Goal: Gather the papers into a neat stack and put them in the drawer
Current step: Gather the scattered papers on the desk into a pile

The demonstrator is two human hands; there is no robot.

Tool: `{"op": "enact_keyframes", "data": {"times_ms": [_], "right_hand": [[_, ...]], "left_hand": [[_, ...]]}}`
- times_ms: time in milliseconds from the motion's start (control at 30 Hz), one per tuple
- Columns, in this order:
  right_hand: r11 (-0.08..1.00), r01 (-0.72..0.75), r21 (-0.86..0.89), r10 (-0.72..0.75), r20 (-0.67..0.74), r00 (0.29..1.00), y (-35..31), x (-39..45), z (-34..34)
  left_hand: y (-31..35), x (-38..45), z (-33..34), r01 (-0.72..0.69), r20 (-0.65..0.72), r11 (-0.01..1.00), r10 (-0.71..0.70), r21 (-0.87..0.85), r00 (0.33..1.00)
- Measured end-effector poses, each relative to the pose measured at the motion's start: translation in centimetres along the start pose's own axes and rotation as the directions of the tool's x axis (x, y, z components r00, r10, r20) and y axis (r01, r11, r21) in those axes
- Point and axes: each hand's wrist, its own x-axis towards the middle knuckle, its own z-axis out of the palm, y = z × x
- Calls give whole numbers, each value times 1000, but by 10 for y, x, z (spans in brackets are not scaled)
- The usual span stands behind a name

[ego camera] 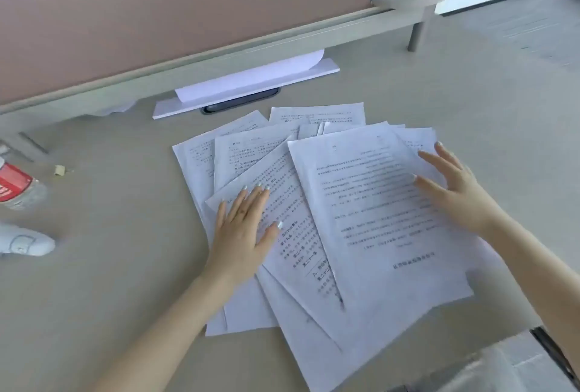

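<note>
The papers (329,203) lie fanned across the middle of the counter (125,266), printed sheets overlapping at several angles, the top one sitting toward your right and others poking out behind it and toward your left. Nothing is squared yet, and no drawer shows in this view, so the gathering step looks barely begun.

The likely trouble: if you sweep both sides inward while pressing flat, the lower sheets may buckle or crease instead of sliding, since loose paper grips the sheet beneath it. The bottom corners closest to you reach near the counter's front edge, so a careless pull could send a sheet off. The angled sheets could also catch corner against corner and fold.

Your left hand (241,231) rests palm down on the left part of the spread, fingers (251,200) extended and close together, thumb out, pressing on paper and gripping nothing. Your right hand (452,190) is splayed wide at the right edge of the top sheet, fingertips touching or just above the paper; it too has hold of nothing.

Further out, a bottle (18,187) with a red label lies at the far left, well apart from the sheets, and a blank sheet (251,77) curls against the partition (157,15) behind.
</note>
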Motion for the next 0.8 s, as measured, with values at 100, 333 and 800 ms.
{"op": "enact_keyframes", "data": {"times_ms": [100,333,800], "right_hand": [[996,-67,66,78,-167,983,7,-14,1],[927,-247,-283,199,-187,962,-14,-18,24],[993,-109,-40,109,5,994,-14,-27,22]], "left_hand": [[-10,-14,-3,-135,-161,989,142,55,977],[-30,-61,0,-73,-199,954,135,292,971],[19,13,2,61,99,983,-79,172,992]]}}
